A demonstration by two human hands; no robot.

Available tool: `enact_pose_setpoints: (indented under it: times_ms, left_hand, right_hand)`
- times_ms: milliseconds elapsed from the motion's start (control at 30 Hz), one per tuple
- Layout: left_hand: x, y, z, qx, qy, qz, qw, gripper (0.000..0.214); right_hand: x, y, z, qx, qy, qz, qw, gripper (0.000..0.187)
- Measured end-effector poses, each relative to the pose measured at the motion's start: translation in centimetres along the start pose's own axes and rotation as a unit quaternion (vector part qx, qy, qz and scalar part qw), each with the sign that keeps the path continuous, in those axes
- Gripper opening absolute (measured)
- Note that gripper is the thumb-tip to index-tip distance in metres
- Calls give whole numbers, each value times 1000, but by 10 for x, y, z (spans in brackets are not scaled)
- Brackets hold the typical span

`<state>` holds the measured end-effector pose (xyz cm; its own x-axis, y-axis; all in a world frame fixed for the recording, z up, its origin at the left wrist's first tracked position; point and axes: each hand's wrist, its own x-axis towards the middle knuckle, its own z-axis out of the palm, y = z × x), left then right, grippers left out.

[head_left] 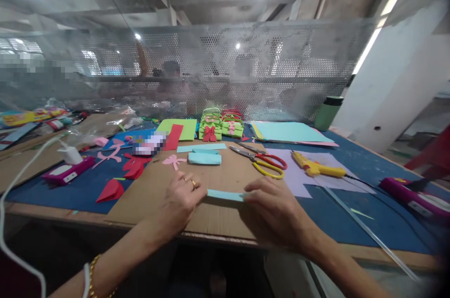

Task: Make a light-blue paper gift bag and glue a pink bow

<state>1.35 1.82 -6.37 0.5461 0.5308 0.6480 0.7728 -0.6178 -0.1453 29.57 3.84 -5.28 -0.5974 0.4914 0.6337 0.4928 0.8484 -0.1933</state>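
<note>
My left hand (183, 199) and my right hand (274, 209) rest on a brown cardboard sheet (225, 171) near the table's front edge. Between them lies a narrow light blue paper strip (225, 194). Each hand pinches one end of it with curled fingers. A ring shows on the left hand. Behind the strip lie more light blue paper pieces (204, 158) and a pink paper bow (174, 161). Scissors (263, 161) with red and yellow handles lie just beyond my right hand.
A yellow glue gun (314, 167) lies on lilac paper at right. Small green paper baskets (218, 127) stand at the back. Red paper shapes (121, 176) lie left, purple boxes (66, 171) at both sides. A green bottle (327, 113) and a mesh screen stand behind.
</note>
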Motion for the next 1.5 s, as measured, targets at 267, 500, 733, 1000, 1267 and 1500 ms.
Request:
enact_pose_setpoints:
  times_ms: [267, 500, 733, 1000, 1267, 1500]
  left_hand:
    - [-32, 16, -4, -79, -51, -25, 995, 27]
    - [-23, 7, -9, -129, -93, -34, 987, 14]
    - [-6, 5, -1, -84, -116, -32, 989, 9]
    - [0, 13, -4, -16, -136, 38, 990, 14]
    - [14, 29, 11, -29, -75, 57, 995, 11]
    - [6, 25, 15, -78, -81, 12, 994, 24]
  right_hand:
    - [-27, -8, 0, -31, -44, -13, 998, 28]
    - [-24, -10, -4, -23, -72, 18, 997, 29]
    - [-21, -4, -2, 45, -108, 108, 987, 21]
    - [-21, -11, -1, -27, -109, 64, 992, 27]
    - [-23, -10, 2, -100, -85, -3, 991, 33]
    - [-23, -10, 1, -77, -95, 8, 992, 32]
